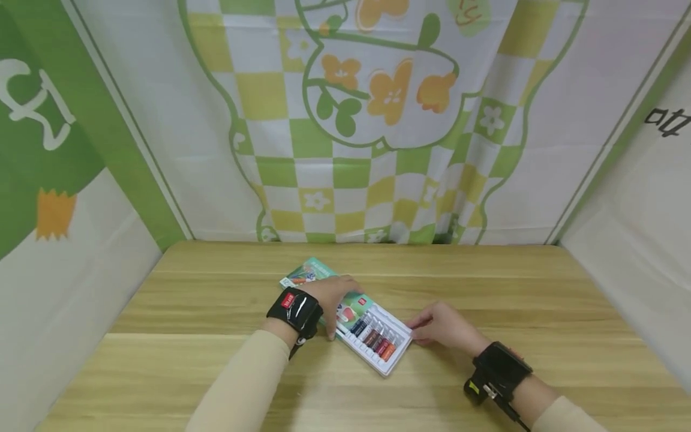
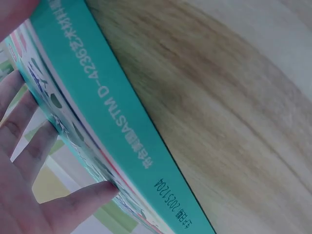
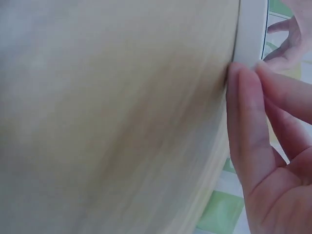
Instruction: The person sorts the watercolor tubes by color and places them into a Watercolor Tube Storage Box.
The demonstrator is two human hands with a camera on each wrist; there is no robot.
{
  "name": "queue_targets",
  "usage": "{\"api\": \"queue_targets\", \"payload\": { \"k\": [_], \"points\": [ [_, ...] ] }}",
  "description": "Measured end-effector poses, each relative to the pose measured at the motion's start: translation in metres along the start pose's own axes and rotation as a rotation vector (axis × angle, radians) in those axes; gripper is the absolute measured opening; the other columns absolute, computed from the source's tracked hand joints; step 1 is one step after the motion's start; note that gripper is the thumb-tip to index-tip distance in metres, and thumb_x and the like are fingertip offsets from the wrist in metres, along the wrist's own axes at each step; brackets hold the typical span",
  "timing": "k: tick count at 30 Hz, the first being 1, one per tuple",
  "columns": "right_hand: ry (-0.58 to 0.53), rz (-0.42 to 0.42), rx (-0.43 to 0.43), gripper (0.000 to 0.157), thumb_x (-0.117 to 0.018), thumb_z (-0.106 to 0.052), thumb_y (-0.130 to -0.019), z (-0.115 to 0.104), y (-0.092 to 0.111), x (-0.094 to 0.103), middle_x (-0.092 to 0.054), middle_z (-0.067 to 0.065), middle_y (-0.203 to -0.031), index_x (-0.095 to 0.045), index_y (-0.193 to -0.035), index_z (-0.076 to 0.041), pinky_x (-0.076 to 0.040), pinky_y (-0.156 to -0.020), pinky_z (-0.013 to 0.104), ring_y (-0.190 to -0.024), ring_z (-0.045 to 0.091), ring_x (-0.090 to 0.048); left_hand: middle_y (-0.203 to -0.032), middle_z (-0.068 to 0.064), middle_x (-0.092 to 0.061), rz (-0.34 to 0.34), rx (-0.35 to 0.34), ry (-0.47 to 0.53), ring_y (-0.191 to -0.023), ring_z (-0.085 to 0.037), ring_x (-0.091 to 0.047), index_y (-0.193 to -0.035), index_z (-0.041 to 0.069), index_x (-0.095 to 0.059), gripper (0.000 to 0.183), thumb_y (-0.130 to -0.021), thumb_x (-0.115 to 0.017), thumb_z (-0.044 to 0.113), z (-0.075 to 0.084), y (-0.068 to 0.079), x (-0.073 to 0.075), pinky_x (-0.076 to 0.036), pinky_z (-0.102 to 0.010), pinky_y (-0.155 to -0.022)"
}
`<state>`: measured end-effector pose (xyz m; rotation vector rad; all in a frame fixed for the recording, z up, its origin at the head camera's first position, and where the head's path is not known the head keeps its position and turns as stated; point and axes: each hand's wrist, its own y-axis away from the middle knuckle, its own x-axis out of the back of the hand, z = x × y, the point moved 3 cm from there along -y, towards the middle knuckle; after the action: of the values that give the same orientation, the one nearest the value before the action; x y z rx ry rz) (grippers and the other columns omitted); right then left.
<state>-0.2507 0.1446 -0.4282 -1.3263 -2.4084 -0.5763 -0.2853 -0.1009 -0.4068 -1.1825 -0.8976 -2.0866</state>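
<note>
A teal cardboard box [image 1: 313, 270] with printed pictures lies at a slant in the middle of the table. Out of its right end sticks a white plastic tray [image 1: 360, 351] holding several small paint tubes [image 1: 372, 337] in dark, brown, red and orange. My left hand [image 1: 326, 295] grips the box from above across its width, thumb on the near side. In the left wrist view the box's teal side [image 2: 112, 107] carries white lettering, and spread fingers [image 2: 78, 204] touch its printed face. My right hand [image 1: 445, 329] pinches the tray's right end between thumb and fingertips [image 3: 246, 78].
The wooden table [image 1: 486, 282] runs back to a cloth backdrop [image 1: 356, 174] with a green and yellow check. Fabric walls [image 1: 97, 258] stand on the left and right. Each wrist wears a black strapped camera [image 1: 499, 372].
</note>
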Motion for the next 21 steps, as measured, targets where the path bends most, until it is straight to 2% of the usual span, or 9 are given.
{"api": "queue_targets", "payload": {
  "k": [5, 15, 21],
  "points": [
    [-0.029, 0.001, -0.031, 0.014, -0.069, 0.006, -0.08, 0.0, -0.003, 0.0, -0.069, 0.017, -0.093, -0.069, -0.094, 0.009, -0.058, -0.071, 0.034, -0.079, 0.022, -0.066, -0.134, -0.003, -0.049, 0.017, -0.012, 0.018, -0.124, -0.021, -0.044, -0.137, 0.012, -0.049, 0.102, -0.048, -0.096, 0.009, 0.0, -0.001, -0.001, -0.037, -0.035, -0.106],
    [-0.108, -0.045, -0.108, 0.018, -0.067, 0.008, -0.081, 0.002, -0.011, 0.0, -0.068, 0.017, -0.092, -0.066, -0.098, 0.011, -0.057, -0.075, 0.036, -0.083, 0.026, -0.067, -0.137, -0.001, -0.048, 0.01, 0.015, -0.006, -0.127, -0.02, -0.042, -0.138, 0.015, -0.049, 0.104, -0.046, -0.097, 0.01, -0.006, -0.008, -0.003, -0.035, -0.035, -0.107],
    [-0.101, -0.012, -0.113, 0.016, -0.068, 0.007, -0.081, 0.0, -0.02, -0.004, -0.068, 0.015, -0.091, -0.067, -0.097, 0.011, -0.057, -0.074, 0.034, -0.081, 0.023, -0.067, -0.141, -0.003, -0.044, -0.007, 0.021, -0.005, -0.13, -0.022, -0.039, -0.139, 0.016, -0.047, 0.105, -0.047, -0.097, 0.01, -0.007, -0.012, -0.006, -0.034, -0.037, -0.109]
  ]
}}
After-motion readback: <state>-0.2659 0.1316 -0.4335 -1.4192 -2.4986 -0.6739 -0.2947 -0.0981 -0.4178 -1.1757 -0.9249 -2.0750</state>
